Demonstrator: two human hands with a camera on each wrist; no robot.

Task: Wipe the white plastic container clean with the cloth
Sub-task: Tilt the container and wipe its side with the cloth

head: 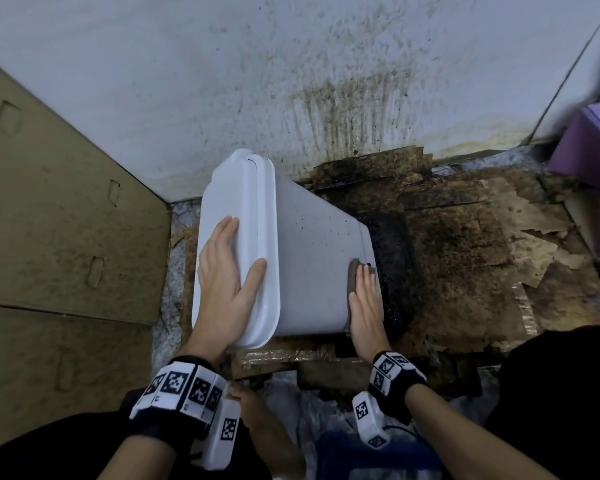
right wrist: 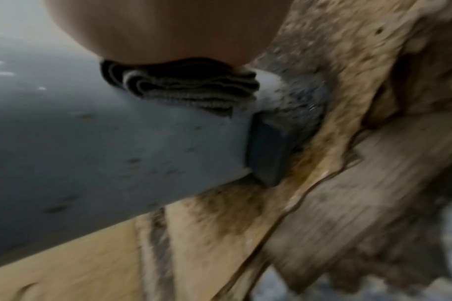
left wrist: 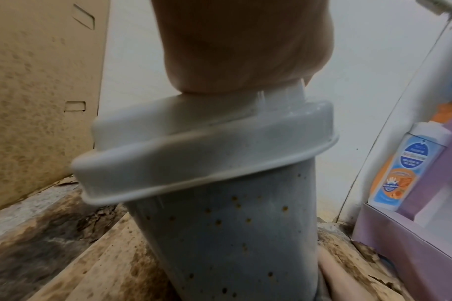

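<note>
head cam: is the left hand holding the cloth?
No. The left hand lies flat on the container's lid; the cloth is under the right hand, low on the container.

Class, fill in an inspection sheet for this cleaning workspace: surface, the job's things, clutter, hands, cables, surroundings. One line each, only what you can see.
Surface: stained, torn cardboard sheets on the floor, darkest near the container's base.
Job's things: white plastic container, lid on, tilted, brown specks on its side; folded cloth against its lower end.
Clutter: purple box holding a bottle.
Hands: left hand rests flat on the lid; right hand presses the cloth with straight fingers.
Cables: nothing seen.
Surroundings: splattered white wall; cardboard panel at left.
</note>
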